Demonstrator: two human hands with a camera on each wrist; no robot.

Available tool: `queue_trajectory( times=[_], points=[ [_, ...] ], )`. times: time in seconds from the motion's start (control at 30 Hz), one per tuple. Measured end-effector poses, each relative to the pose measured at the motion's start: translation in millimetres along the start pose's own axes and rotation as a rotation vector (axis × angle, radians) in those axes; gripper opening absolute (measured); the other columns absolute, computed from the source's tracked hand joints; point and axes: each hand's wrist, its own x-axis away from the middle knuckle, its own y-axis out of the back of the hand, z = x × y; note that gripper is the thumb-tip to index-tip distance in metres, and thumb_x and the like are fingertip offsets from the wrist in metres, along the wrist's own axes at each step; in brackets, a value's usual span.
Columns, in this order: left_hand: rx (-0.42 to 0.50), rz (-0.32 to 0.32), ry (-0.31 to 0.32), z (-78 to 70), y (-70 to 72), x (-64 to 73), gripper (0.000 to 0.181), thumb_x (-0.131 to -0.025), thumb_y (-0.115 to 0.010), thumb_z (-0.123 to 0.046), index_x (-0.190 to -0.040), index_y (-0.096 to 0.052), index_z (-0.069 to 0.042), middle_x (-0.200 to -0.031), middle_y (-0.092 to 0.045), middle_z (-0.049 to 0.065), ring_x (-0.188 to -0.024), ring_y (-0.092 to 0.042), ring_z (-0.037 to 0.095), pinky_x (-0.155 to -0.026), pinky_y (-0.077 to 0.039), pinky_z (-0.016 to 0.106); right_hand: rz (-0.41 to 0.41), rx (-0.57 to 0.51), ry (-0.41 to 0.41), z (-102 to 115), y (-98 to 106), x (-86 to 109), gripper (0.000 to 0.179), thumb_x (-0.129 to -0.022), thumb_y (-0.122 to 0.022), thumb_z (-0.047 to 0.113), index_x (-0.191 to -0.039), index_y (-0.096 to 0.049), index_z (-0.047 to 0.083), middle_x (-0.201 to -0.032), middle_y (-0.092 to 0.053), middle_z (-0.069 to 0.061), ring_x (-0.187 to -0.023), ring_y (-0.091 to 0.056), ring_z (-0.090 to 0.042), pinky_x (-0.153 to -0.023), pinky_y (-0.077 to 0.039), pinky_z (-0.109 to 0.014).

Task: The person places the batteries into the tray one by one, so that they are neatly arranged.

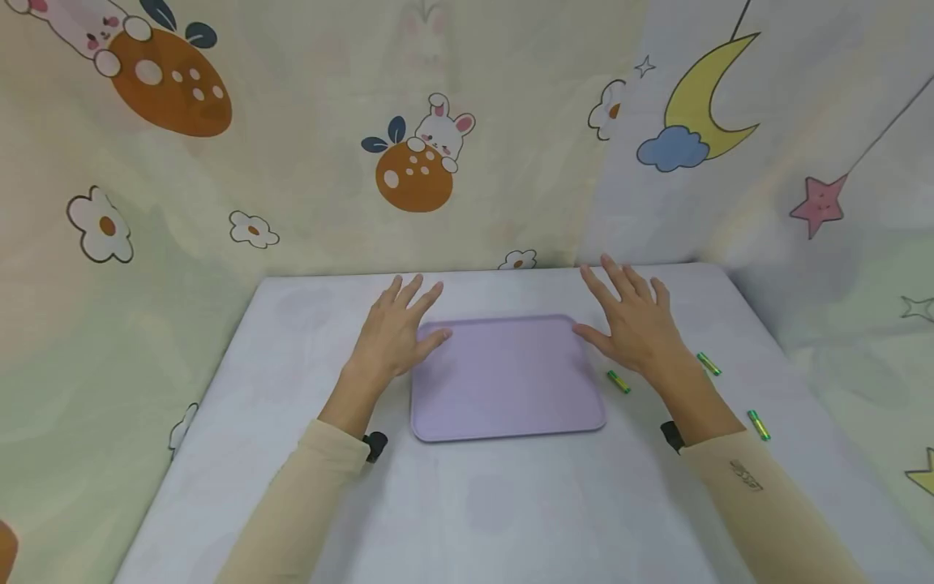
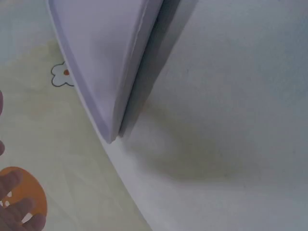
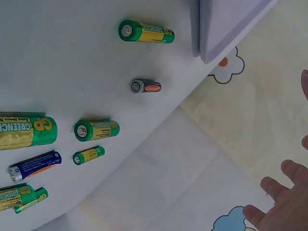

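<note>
A shallow lavender tray [image 1: 507,381] with a raised rim lies on the white table. My left hand [image 1: 390,332] hovers by its far left corner, fingers spread, thumb overlapping the tray in the head view. Near the far right corner is my right hand [image 1: 638,324], also spread and holding nothing, its thumb tip at the rim. Beside the tray on the right lies a green and yellow battery [image 1: 619,382]. In the right wrist view, a small grey and orange battery [image 3: 146,86] and a blue one [image 3: 35,165] lie among several green batteries of different sizes.
More green batteries lie on the table's right side, one [image 1: 709,363] near my right forearm and another [image 1: 759,425] farther right. A patterned cloth [image 1: 314,162] with rabbits and flowers hangs behind the white table [image 1: 481,511]. Black bands [image 1: 375,446] circle both wrists.
</note>
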Motion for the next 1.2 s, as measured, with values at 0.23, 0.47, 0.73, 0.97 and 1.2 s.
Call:
queue_trajectory(
  times=[0.23, 0.47, 0.73, 0.97, 1.2],
  points=[
    [0.081, 0.021, 0.039, 2.1, -11.2, 4.5, 0.076, -0.097, -0.061, -0.059, -0.162, -0.034, -0.028, -0.161, -0.039, 0.015, -0.148, -0.035, 0.044, -0.114, -0.037, 0.062, 0.009, 0.002, -0.028, -8, -2, 6.0, 0.092, -0.096, -0.06, 0.062, -0.166, -0.013, 0.025, -0.172, -0.015, -0.013, -0.152, -0.022, -0.045, -0.114, -0.018, -0.074],
    [0.164, 0.047, 0.113, 10.3, -23.3, 8.5, 0.077, -0.097, -0.063, -0.056, -0.162, -0.034, -0.027, -0.144, -0.055, 0.018, -0.126, -0.055, 0.044, -0.103, -0.047, 0.058, 0.004, -0.039, -0.051, -21, -1, 10.8, 0.089, -0.097, -0.059, 0.06, -0.166, -0.017, 0.021, -0.169, -0.022, -0.017, -0.15, -0.024, -0.046, -0.113, -0.019, -0.074],
    [0.267, 0.11, 0.218, 16.9, -32.5, 11.3, 0.071, -0.096, -0.067, -0.05, -0.153, -0.048, -0.012, -0.141, -0.055, 0.022, -0.128, -0.053, 0.044, -0.107, -0.045, 0.057, 0.006, -0.114, -0.085, -34, -6, 20.8, 0.089, -0.097, -0.063, 0.056, -0.164, -0.022, 0.014, -0.165, -0.028, -0.022, -0.146, -0.03, -0.049, -0.11, -0.025, -0.074],
    [0.321, 0.165, 0.265, 20.0, -40.8, 5.0, 0.073, -0.097, -0.067, -0.045, -0.153, -0.043, -0.005, -0.127, -0.064, 0.023, -0.118, -0.061, 0.04, -0.102, -0.049, 0.055, -0.022, -0.131, -0.112, -47, -10, 28.8, 0.087, -0.096, -0.065, 0.052, -0.163, -0.026, 0.012, -0.159, -0.035, -0.026, -0.135, -0.041, -0.056, -0.099, -0.036, -0.076],
    [0.389, 0.19, 0.353, 22.3, -49.1, 4.3, 0.066, -0.098, -0.066, -0.043, -0.147, -0.05, -0.003, -0.123, -0.068, 0.02, -0.116, -0.065, 0.038, -0.099, -0.052, 0.052, 0.019, -0.17, -0.134, -54, -15, 35.6, 0.086, -0.099, -0.062, 0.052, -0.163, -0.024, 0.009, -0.158, -0.034, -0.03, -0.13, -0.042, -0.06, -0.096, -0.037, -0.078]
  ],
)
